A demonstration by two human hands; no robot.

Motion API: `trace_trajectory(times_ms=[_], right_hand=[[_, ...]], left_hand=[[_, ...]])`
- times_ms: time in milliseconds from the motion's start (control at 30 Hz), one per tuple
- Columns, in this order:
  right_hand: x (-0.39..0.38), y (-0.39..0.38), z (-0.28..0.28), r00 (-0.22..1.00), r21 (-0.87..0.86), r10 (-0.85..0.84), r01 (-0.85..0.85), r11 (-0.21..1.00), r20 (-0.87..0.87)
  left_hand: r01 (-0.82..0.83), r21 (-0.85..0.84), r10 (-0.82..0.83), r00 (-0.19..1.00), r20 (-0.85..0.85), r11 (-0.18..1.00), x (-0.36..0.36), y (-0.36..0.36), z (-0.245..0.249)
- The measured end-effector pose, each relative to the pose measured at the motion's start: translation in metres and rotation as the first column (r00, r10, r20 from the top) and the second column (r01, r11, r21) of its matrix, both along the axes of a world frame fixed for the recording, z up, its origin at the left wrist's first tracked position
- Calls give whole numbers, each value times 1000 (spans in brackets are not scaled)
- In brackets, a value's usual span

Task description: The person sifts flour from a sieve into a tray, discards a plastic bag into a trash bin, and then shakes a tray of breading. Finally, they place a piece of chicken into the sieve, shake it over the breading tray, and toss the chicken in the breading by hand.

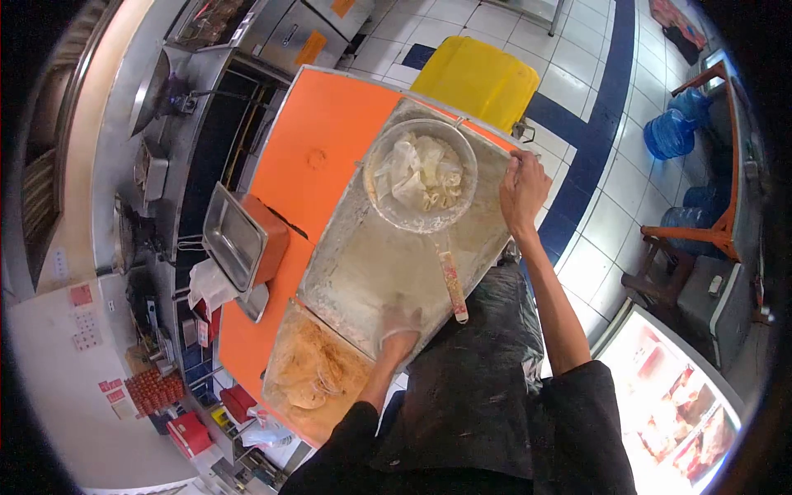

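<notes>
A large shallow metal tray (363, 256) dusted with pale powder lies before me. In its far part rests a round strainer (470, 165) holding whitish, floury pieces (421, 173); its patterned handle (452, 285) points back toward me over the near edge. My right hand (525, 190) is closed around the tray's right rim near the far corner. Low over the tray's near left part is my left hand (402, 322), smeared by motion, with what looks like a clear plastic glove on it. Its fingers cannot be made out.
Left of the big tray, a smaller tray (289, 355) holds orange-brown crumbs. A steel pan (235, 239) stands on the orange tabletop (322, 124). Beyond the table is a yellow bin (474, 82). Blue water bottles (670, 134) and a lit display case (668, 396) are at right.
</notes>
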State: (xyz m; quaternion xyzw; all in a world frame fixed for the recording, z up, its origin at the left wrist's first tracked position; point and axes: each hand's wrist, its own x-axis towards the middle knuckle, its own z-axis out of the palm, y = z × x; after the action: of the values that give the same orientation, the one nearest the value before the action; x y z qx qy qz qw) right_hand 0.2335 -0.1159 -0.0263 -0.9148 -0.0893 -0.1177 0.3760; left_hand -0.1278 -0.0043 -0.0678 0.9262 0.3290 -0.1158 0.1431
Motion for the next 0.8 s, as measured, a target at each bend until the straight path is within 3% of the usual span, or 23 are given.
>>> trace_trajectory(times_ms=[33,67,133,167,233,267,333,367,400,433,467,533,600,667,733,800], right_hand=[[0,0,-1,1000,-2,-4,4,1000,2],[0,0,-2,1000,-6,-3,3,1000,9],[2,1,-2,1000,-10,2,-2,1000,24],[2,1,-1,1000,0,0,0,1000,32],[0,1,0,999,7,12,-12,1000,46],[-1,1,1,999,-6,9,-9,1000,44],[1,2,3,998,-17,12,-11,1000,60],[2,2,4,999,-19,10,-9,1000,45],[0,2,4,1000,-24,10,-9,1000,30],[-1,2,3,999,-27,20,-19,999,43],[-1,2,2,998,-13,19,-18,1000,54],[1,4,0,996,8,12,-13,1000,87],[2,3,-4,1000,-62,-7,9,998,27],[3,3,-3,999,-63,-14,16,998,36],[0,3,0,999,-29,4,-3,1000,42],[-1,2,0,999,-22,12,-11,1000,36]], left_hand=[[-18,-225,-7,994,-111,974,5,-6,12],[-14,-226,-11,994,-109,974,12,-8,16],[-279,-519,183,956,-228,808,34,-8,18],[-279,-523,187,957,-223,806,45,-5,19],[-68,-601,-141,945,-294,796,69,2,24],[-73,-603,-131,949,-287,794,80,1,27],[-314,-568,53,902,-428,760,104,-8,29],[-309,-572,55,907,-417,759,92,-9,-5],[-138,-623,106,990,-88,770,65,-9,-67],[36,-612,152,955,253,790,54,-9,-101],[40,-611,161,950,269,791,59,-7,-90],[352,-539,-192,924,331,765,73,12,-42],[111,-702,31,982,187,704,66,32,-24],[-44,-710,300,923,241,703,68,43,38],[-135,-913,549,829,109,385,98,54,89],[-28,-663,405,811,422,748,129,60,84]])
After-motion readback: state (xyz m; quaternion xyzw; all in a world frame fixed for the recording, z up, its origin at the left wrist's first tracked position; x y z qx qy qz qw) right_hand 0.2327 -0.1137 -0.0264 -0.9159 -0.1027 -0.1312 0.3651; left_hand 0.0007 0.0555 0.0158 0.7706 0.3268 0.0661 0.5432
